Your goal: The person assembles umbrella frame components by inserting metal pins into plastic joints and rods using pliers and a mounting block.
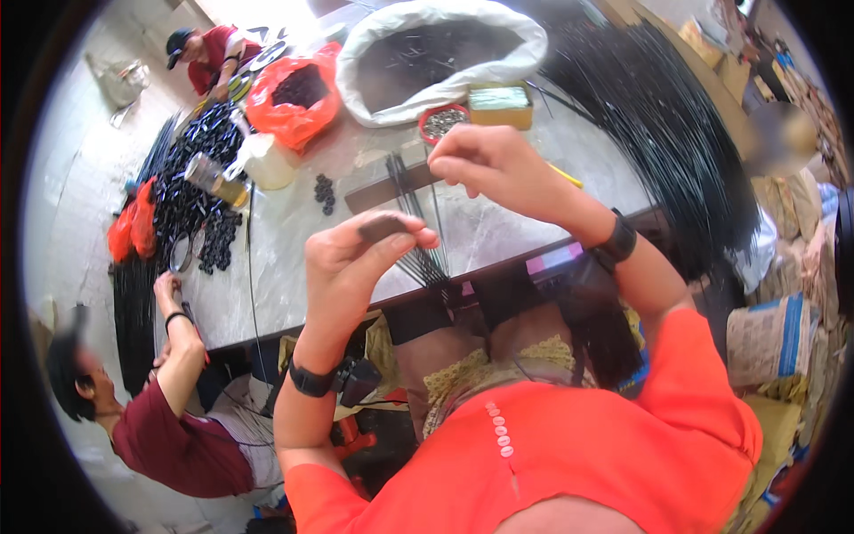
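Closest to us is our left hand (356,258), pinched shut around the low end of a small bunch of thin black rods (416,222), with a short dark sleeve piece (384,229) under the thumb. Our right hand (489,165) is up above it, fingertips closed on the top ends of the same rods. So the bunch hangs between both hands, over the near edge of the table (480,227).

These rods look light and springy, probably a bit slick, and they fan apart at the bottom. We'd say grip them near the ends where they're bundled, not mid-length, or they'll splay and slide.

Just past the hands there's a small bowl of metal bits (442,121) and a yellow box (500,105), then a big white sack (445,49) and an orange bag (298,98). A huge sheaf of long black rods (676,133) fills the right side, so room is tight there. The open marble patch straight ahead looks freest. On the left, another worker's hand (169,289) sits near a pile of black rings (200,196), well apart from us.
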Demonstrator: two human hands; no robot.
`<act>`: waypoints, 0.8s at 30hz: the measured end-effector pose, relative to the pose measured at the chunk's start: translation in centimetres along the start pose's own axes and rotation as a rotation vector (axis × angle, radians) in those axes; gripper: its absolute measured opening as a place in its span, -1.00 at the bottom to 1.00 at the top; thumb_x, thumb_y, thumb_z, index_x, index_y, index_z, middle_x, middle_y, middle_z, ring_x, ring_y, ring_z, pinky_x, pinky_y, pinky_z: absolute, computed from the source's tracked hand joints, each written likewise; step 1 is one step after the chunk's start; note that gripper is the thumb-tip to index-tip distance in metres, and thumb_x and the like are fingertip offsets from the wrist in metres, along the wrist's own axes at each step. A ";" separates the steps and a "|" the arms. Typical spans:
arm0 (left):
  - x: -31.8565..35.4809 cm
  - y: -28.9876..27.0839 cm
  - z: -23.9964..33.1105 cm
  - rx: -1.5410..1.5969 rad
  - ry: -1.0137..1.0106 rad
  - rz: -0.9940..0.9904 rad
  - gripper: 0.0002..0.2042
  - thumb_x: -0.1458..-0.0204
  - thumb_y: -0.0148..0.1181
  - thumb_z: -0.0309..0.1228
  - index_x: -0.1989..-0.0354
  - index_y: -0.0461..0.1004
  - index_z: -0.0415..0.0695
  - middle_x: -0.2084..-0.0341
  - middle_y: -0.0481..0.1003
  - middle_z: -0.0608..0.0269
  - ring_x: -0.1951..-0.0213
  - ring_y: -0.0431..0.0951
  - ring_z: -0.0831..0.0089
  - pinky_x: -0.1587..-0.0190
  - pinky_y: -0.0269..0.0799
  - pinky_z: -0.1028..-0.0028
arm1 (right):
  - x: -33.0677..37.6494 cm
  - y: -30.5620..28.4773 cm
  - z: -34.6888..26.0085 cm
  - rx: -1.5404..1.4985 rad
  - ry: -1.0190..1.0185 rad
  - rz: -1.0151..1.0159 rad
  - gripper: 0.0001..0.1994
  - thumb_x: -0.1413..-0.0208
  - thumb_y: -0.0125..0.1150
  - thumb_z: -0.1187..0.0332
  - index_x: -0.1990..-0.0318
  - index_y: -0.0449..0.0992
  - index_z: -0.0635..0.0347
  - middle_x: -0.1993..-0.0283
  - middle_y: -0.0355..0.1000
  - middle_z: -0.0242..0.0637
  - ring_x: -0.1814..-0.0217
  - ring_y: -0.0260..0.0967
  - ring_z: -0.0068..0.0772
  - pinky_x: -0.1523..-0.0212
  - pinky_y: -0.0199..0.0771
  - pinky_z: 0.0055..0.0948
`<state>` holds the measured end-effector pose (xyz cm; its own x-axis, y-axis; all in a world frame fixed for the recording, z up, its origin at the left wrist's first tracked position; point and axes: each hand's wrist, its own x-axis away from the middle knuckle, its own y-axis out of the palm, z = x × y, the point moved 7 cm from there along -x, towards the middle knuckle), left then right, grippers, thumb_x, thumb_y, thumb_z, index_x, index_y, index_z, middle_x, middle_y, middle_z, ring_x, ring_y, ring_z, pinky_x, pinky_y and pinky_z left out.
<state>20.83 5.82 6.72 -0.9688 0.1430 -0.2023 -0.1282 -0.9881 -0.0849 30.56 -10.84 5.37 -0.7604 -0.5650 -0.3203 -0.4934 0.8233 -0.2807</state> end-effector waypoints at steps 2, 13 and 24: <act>0.3 0.0 0.1 -0.035 -0.012 -0.005 -0.89 -0.14 0.15 -0.64 0.22 0.58 -0.37 0.34 0.64 0.04 0.21 0.68 0.21 0.06 0.59 0.26 | 0.1 0.5 4.8 0.091 0.116 -0.088 -0.80 -0.24 0.20 0.35 0.18 0.58 0.36 0.38 0.52 -0.32 0.39 0.47 -0.62 0.38 0.48 -0.55; 1.2 -1.2 0.0 -0.038 0.129 -0.023 -0.91 -0.07 0.33 -0.56 0.29 0.60 -0.33 0.37 0.65 -0.06 0.26 0.69 0.12 0.15 0.62 0.22 | -1.8 4.7 12.6 0.068 0.538 -0.298 -0.68 -0.18 0.28 0.23 0.40 0.54 0.40 0.55 0.50 -0.29 0.65 0.43 -0.50 0.71 0.37 -0.45; 1.1 -1.6 -0.4 -0.045 0.171 -0.020 -0.86 -0.11 0.36 -0.44 0.27 0.58 -0.24 0.42 0.64 -0.03 0.34 0.68 0.08 0.24 0.64 0.15 | -3.9 6.7 15.3 -0.079 0.598 -0.279 -0.74 -0.02 0.43 0.28 0.39 0.52 0.30 0.60 0.49 -0.28 0.68 0.44 -0.52 0.75 0.31 -0.43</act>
<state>20.10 7.60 6.25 -0.9155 0.1737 -0.3629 -0.1335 -0.9820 -0.1334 36.71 -3.96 -9.14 -0.6919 -0.6481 0.3182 -0.7178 0.6651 -0.2061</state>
